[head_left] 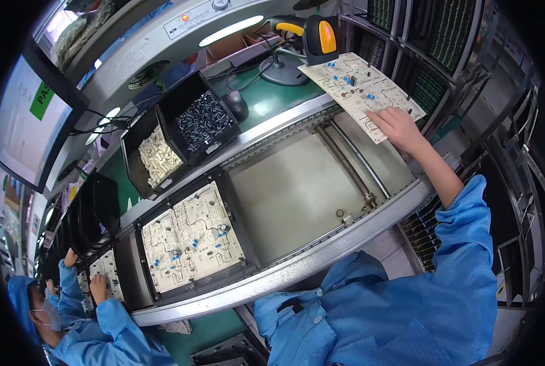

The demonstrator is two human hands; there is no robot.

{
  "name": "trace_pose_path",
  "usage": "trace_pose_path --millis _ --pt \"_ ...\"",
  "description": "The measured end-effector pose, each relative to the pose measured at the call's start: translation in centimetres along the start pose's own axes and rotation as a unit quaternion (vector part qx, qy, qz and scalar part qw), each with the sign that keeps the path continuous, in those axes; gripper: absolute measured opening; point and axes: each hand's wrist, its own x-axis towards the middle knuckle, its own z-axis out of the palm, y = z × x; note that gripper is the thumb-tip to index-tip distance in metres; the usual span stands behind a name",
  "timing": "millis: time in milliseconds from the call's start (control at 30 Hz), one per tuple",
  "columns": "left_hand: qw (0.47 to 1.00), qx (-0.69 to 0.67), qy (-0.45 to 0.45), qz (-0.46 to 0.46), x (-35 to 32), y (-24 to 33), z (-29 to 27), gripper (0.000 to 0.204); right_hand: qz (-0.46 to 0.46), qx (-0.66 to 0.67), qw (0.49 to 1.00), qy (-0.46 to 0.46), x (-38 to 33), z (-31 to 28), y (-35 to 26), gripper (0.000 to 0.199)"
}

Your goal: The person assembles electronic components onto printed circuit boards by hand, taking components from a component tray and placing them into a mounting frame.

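Observation:
At the upper right, my right hand (396, 127) grips the near edge of a cream circuit board (363, 91), its fingers lying on top of it. Small blue and dark parts stand on this board. The board is tilted, just below the head of a yellow and black barcode scanner (319, 38) on a stand. No part of my left hand shows. On the conveyor, left of centre, another cream circuit board (187, 241) with blue and dark parts lies in a black carrier frame (239, 235).
Behind the metal conveyor rail (285, 125) stand black bins of dark parts (200, 122) and white parts (158, 155), beside a dark mouse (236, 105). Racks of boards (452, 36) rise at right. A monitor (31, 116) hangs left. A co-worker (95, 329) handles boards at lower left.

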Motion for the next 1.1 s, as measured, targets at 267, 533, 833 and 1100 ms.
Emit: trace_pose_path --millis 267,533,833,1100 --pt "0.899 -0.188 0.068 -0.389 -17.0 22.8 -18.1 0.023 0.038 -0.011 0.999 -0.029 -3.0 -1.3 0.5 0.045" --pt "0.832 -0.192 0.314 -0.416 -7.7 25.1 -41.3 0.033 0.045 0.000 0.999 -0.021 -3.4 -1.6 0.4 0.046" --pt "0.781 -0.487 0.389 -0.046 6.1 22.6 -46.5 0.029 0.116 0.041 0.992 -0.012 -8.1 -10.5 -3.2 0.036" --pt "0.684 -0.649 0.307 0.129 21.5 25.7 -49.7 0.023 0.168 0.019 0.981 -0.095 -12.7 -19.3 -4.8 0.027"
